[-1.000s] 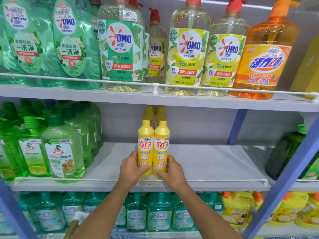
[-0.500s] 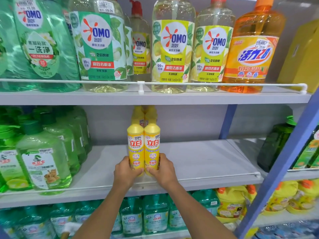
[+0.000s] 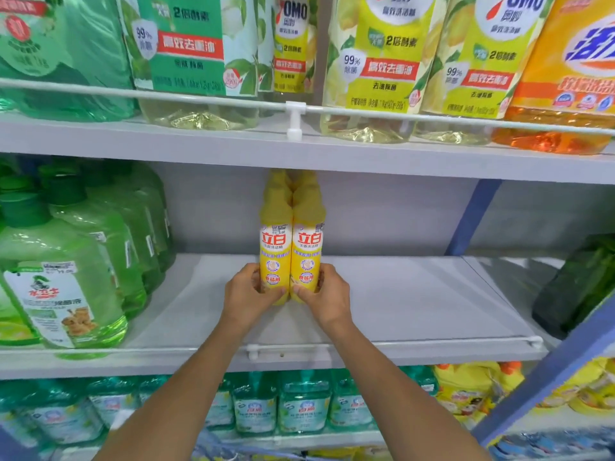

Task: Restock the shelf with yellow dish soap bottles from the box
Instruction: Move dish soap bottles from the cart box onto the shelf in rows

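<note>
Middle grey metal shelf (image 3: 416, 294): two slim yellow plastic dish soap bottles (image 3: 290, 257) stand upright, touching side by side, with more yellow bottles lined up behind. Left hand (image 3: 248, 296) wraps the left bottle's base, right hand (image 3: 327, 296) the right one's. Most of the shelf lies bare to the right, so restocking looks early. Box not in view.

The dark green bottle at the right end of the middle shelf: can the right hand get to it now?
Probably not yet: the right hand is busy holding a yellow bottle. The bare shelf toward the dark green bottle looks free.
</note>
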